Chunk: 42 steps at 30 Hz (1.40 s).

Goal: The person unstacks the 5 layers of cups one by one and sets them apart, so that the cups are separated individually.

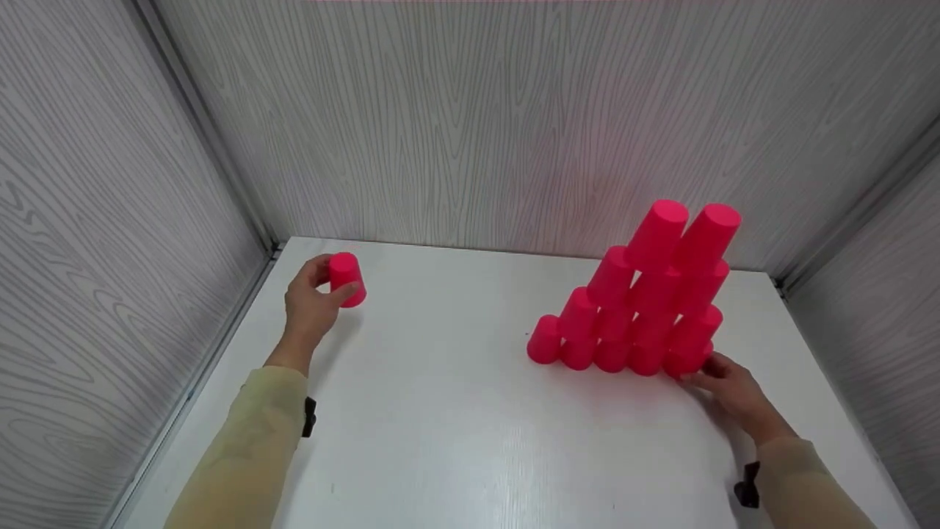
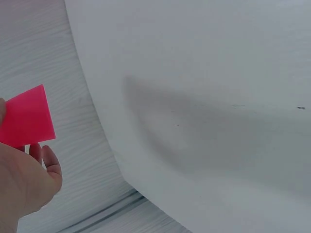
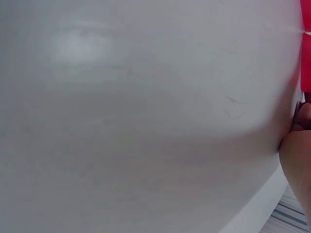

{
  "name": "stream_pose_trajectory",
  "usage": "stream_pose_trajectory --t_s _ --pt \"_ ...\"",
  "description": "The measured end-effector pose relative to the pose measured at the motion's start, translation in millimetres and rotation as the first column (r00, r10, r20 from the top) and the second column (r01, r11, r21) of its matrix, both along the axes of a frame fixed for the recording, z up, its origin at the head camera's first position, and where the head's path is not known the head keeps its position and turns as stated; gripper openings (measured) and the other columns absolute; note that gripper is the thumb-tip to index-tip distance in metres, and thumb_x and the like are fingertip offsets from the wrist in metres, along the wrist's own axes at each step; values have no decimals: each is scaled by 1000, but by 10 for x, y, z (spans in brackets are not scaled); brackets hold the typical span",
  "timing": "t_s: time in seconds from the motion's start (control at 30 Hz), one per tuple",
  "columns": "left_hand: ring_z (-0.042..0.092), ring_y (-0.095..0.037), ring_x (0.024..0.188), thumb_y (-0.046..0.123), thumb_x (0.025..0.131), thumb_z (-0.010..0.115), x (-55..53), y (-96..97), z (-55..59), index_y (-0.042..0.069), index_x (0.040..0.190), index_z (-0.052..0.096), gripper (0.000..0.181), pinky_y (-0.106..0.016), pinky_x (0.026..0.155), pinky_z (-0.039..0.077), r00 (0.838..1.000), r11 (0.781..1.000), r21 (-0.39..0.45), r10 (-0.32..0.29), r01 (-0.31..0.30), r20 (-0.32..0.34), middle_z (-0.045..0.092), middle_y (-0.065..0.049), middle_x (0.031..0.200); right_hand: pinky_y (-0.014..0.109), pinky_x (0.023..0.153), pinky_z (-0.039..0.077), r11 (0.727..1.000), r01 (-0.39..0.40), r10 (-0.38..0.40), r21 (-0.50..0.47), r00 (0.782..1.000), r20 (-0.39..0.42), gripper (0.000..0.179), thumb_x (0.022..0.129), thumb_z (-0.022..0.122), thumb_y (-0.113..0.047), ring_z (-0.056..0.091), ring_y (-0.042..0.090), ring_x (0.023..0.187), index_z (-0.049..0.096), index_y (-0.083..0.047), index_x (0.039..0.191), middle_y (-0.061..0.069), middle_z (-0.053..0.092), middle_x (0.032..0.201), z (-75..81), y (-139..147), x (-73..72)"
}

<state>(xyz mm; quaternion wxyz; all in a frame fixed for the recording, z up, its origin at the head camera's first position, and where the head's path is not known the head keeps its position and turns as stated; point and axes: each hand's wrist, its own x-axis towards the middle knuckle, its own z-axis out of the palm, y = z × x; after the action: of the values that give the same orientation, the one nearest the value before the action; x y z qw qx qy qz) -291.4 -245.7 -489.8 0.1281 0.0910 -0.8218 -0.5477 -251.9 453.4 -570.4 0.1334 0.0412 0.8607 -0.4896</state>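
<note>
Left hand point(image 1: 312, 301) fingers pinch the cup point(image 1: 345, 272) by its sides, upside down, well left of the stack point(image 1: 653, 294); right hand point(image 1: 734, 393) fingers curl round the stack's end cup point(image 1: 683, 362), bottom right. Likely light, slick, slightly flexy plastic: grip mid-side, gently. Smooth tapered shapes; glossy white surface point(image 1: 440, 411) under stack; wood-grain wall point(image 1: 440, 117) behind.

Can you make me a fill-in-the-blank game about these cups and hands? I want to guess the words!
1. From the head view, the left hand holds a cup off to the ____ of the stack.
2. The right hand is at the stack's ____ row.
3. The stack's top row has ____ cups.
4. The stacked cups stand upside ____ on the white table.

Missing words: left; bottom; two; down.
</note>
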Motion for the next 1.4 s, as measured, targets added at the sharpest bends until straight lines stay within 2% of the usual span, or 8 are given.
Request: stream_pose_trajectory --t_s 0.2,0.43,0.6,0.97,1.13,1.4 --pt "44 -32 145 14 100 76 -33 -74 -190 10 160 40 71 -46 114 48 997 999 30 31 -33 74 52 -15 157 54 114 43 1000 9 -9 -4 1000 12 87 98 73 -51 32 46 148 34 -11 165 20 37 163 14 43 28" --pt "43 -34 148 15 100 76 -61 -106 -392 8 161 40 71 -46 117 45 994 998 46 39 -44 107 49 -16 160 56 115 42 999 30 -30 -15 999 27 90 96 75 -53 33 45 147 35 -12 165 19 39 162 10 47 62" --pt "41 -34 150 17 100 77 -66 -125 -493 10 162 38 74 -46 117 44 989 997 67 40 -50 143 45 -15 163 60 118 39 999 38 -36 -36 999 36 92 96 76 -52 30 47 150 33 -12 166 20 36 165 7 21 59" --pt "45 -35 148 12 99 76 -86 -134 -611 6 159 41 70 -46 117 44 988 996 71 48 -59 146 48 -18 160 51 116 42 998 42 -42 -44 999 22 90 96 78 -47 33 43 149 34 -12 166 18 39 164 23 -21 56" --pt "44 -35 148 13 99 77 -63 -134 -603 7 160 41 71 -46 118 43 987 995 82 46 -59 153 47 -17 161 57 118 40 997 53 -51 -55 998 34 87 99 77 -41 31 46 150 31 -12 167 20 37 165 68 -51 61" --pt "41 -36 151 16 100 76 -16 -153 -607 8 162 37 74 -47 118 43 986 994 91 40 -55 162 45 -17 162 63 120 35 996 46 -43 -76 998 38 82 102 73 -35 27 49 151 31 -8 166 24 34 165 274 -182 163"
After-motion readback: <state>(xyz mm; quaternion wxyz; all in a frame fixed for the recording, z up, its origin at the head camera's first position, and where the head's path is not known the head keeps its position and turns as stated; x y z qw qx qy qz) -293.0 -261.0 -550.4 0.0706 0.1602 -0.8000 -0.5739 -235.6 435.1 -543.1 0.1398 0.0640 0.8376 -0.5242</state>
